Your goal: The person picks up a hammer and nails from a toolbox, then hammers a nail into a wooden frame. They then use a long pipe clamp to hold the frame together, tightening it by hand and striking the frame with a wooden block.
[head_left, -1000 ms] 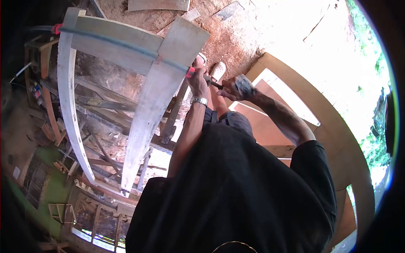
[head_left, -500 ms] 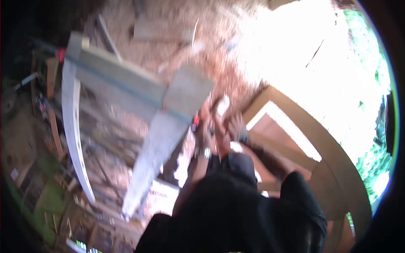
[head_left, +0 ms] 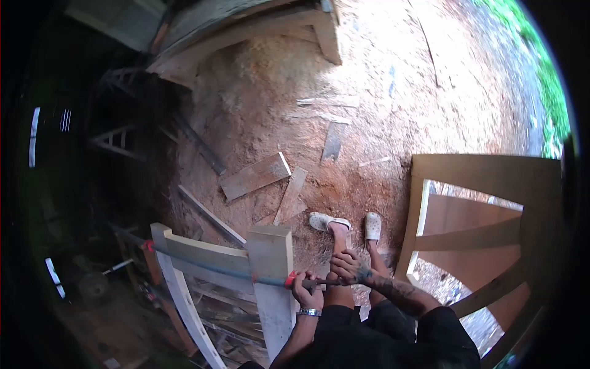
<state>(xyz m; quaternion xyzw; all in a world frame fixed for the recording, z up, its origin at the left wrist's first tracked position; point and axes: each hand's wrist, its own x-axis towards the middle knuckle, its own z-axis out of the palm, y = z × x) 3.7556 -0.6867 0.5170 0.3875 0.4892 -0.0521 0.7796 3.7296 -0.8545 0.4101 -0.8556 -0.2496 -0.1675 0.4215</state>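
A long bar clamp with a blue-grey bar and red ends spans a pale wooden frame from post to post. My left hand, with a metal watch on its wrist, is wrapped round the clamp's screw end, beside the red jaw at the thick post. To its right, my right hand is closed at the outer end of the screw and handle. Its fingers curl over, so the exact grip is partly hidden. The frame's curved leg runs down at the left.
Another wooden frame with curved members stands at my right. Loose boards and offcuts lie on the sawdust-covered ground ahead. A heavy wooden bench stands at the far side. Dark clutter fills the left.
The view has turned and sharpened, bringing more ground and the far bench into sight. Both hands remain at the clamp's screw end; blur hides any finer hand movement.
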